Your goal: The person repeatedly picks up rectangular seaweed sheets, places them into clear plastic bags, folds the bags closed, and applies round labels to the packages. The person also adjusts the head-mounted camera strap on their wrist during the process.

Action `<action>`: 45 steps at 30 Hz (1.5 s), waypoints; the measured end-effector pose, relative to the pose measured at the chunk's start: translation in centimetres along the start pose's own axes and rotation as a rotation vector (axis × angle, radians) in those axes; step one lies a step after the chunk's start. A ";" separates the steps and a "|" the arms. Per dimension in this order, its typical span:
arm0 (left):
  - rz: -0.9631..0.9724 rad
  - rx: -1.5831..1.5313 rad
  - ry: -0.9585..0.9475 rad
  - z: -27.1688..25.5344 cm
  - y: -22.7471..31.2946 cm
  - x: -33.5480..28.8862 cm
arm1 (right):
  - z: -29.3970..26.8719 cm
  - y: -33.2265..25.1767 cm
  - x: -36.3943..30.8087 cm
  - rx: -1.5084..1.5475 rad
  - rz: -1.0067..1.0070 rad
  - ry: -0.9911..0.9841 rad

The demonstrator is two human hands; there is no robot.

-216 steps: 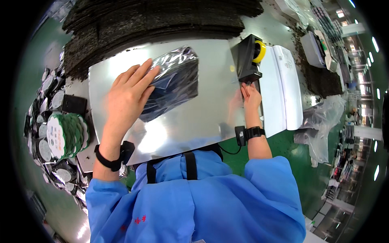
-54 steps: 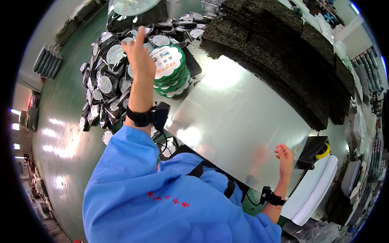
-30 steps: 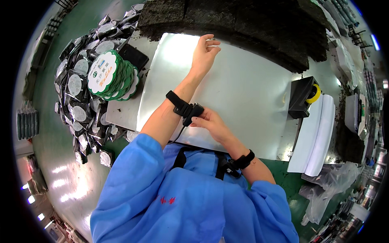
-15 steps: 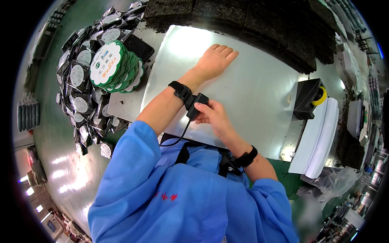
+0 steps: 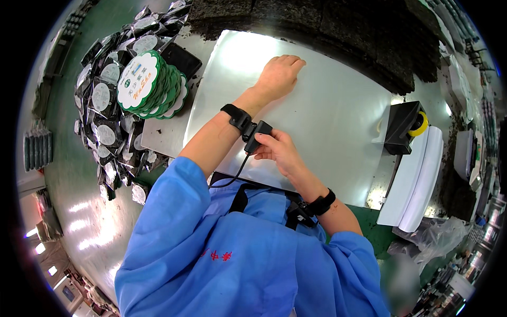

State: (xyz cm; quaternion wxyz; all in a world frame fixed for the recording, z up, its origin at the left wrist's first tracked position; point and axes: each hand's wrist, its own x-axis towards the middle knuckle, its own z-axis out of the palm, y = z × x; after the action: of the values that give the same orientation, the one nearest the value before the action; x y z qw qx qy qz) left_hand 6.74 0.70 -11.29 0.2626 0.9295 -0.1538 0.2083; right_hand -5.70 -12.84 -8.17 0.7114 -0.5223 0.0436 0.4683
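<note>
My left hand [image 5: 281, 77] is held over the shiny metal tabletop [image 5: 332, 127], back upward, its fingers curled into a loose fist with nothing visible in them. A black strap [image 5: 236, 117] circles that wrist and carries a small black boxy device [image 5: 258, 137] with a cable running down toward my waist. My right hand [image 5: 280, 151] pinches this device between thumb and fingers. Around my right wrist sits another black strap [image 5: 321, 203], also bearing a black device [image 5: 301, 215].
Dark pressed slabs [image 5: 327, 31] are stacked along the far edge. At left stand a pile of scalloped green-and-white cards [image 5: 140, 84], a dark flat box [image 5: 181, 61] and many shiny black packets [image 5: 105, 136]. To the right are a black tape dispenser [image 5: 397, 127] and white paper sheets [image 5: 414, 182].
The fingers of my left hand have curled inward, and the hand has shifted slightly to the left. My right hand keeps its pinch on the black device.
</note>
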 end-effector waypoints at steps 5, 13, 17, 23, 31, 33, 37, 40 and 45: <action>0.165 0.110 0.070 0.2 0.4 0.6 | -0.4 0.5 0.3 -0.017 -0.001 -0.037; 0.085 0.105 0.053 0.0 0.3 0.6 | -0.4 0.2 -0.1 0.007 -0.024 -0.024; 0.077 0.087 0.033 0.3 -0.2 0.2 | 0.0 -0.3 -0.4 0.018 -0.016 -0.024; 0.046 0.070 -0.003 0.6 -0.8 -0.1 | 0.2 -0.7 -0.6 0.001 -0.001 0.000; -0.360 -0.095 -0.126 0.2 -0.8 -0.2 | 0.3 -0.9 -0.3 -0.005 -0.002 -0.001; -0.305 -0.084 -0.139 0.3 -1.0 -0.5 | 0.4 -1.1 -0.4 -0.013 0.013 0.018; -0.448 -0.201 -0.153 0.7 -0.7 -0.7 | 0.3 -2.2 -0.6 -0.014 0.057 0.014; -0.565 -0.326 -0.180 0.9 -1.0 -0.3 | -0.4 -2.9 -0.3 0.012 0.113 -0.044; -0.598 -0.406 -0.200 1.4 -1.5 -0.1 | -1.1 -3.4 0.2 0.057 0.148 -0.093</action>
State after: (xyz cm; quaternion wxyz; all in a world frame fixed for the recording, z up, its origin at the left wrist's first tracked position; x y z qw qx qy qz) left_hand 7.71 1.20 -13.05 0.4744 0.8781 0.0614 -0.0043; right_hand -2.66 -13.67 -6.37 0.6906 -0.4750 0.0624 0.5418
